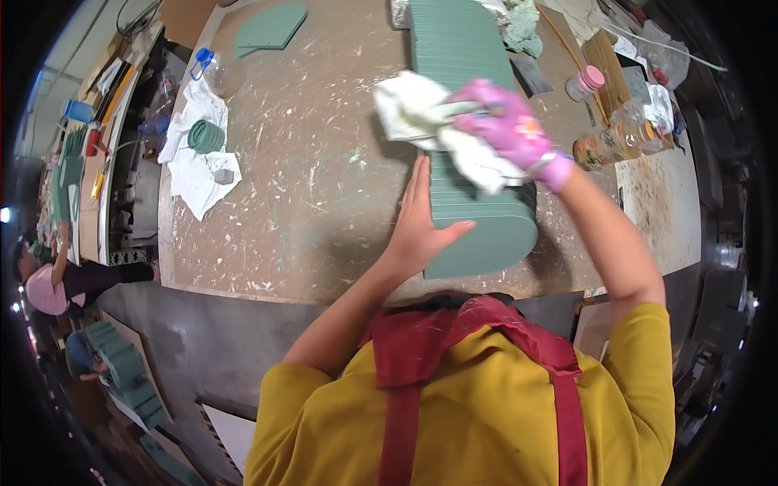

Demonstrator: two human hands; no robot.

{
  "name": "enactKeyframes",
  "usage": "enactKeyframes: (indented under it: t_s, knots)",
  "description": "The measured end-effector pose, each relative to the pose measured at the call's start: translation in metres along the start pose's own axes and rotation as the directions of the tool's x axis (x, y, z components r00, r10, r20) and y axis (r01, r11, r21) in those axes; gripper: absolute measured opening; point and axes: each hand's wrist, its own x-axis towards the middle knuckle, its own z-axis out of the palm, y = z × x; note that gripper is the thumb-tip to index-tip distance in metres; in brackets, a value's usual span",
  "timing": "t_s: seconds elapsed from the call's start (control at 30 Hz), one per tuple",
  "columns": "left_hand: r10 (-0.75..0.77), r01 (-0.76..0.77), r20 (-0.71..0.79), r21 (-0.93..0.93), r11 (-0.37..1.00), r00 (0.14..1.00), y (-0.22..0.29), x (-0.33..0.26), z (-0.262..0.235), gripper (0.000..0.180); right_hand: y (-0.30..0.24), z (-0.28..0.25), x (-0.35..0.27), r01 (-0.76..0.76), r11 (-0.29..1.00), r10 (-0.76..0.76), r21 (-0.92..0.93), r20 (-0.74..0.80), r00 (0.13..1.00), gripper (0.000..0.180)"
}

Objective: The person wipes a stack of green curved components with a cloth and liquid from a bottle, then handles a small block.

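Clutches a crumpled white cloth (405, 105) in the right hand (504, 128), sheathed in a pink glove with a floral print; curls the fingers closely round the middle of the bundle. Cannot tell each fingertip apart because of the blur. Holds the cloth across the upper face of a long stack of flat grey-green panels (478, 243), overlapped in shallow steps and rounded at the near right end, with loose fabric spreading to either side of the glove.

Lays the bare left hand (421, 227) along the left edge of the stack, fingers straight and close together, pointing away from the body, thumb spread out over the top panel; grasps nothing with it.

Beneath the stack, a worn brown tabletop (300, 186) flecked with white. At its left side, a spread white rag (194, 178) with a coiled grey-green strip (206, 137) and a small grey block (224, 176) on it; farther off, a flat grey-green panel with one curved edge (271, 28). Right of the stack, a dark grey rectangular block (532, 76), a thin wooden stick (557, 34) and a jar with a pink lid (585, 83).
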Motion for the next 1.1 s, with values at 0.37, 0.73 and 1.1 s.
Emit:
enactKeyframes:
  t_s: [0.37,0.73,1.1]
  knots:
    - [-0.07,0.073,0.068,-0.051,0.996,0.995,0.002,0.002,-0.002,0.097,-0.026,0.042,-0.02,0.157,0.96,-0.116,-0.232,0.182,0.976,0.024]
    - [-0.013,0.011,-0.015,-0.102,0.995,1.0,0.005,0.007,0.006,0.09,-0.04,0.042,-0.014,-0.028,0.988,0.041,-0.149,0.082,0.996,0.019]
    - [-0.099,0.101,0.034,-0.056,0.993,0.994,0.01,0.021,-0.006,0.106,0.03,-0.029,-0.054,-0.195,0.978,0.189,-0.067,-0.088,0.978,0.024]
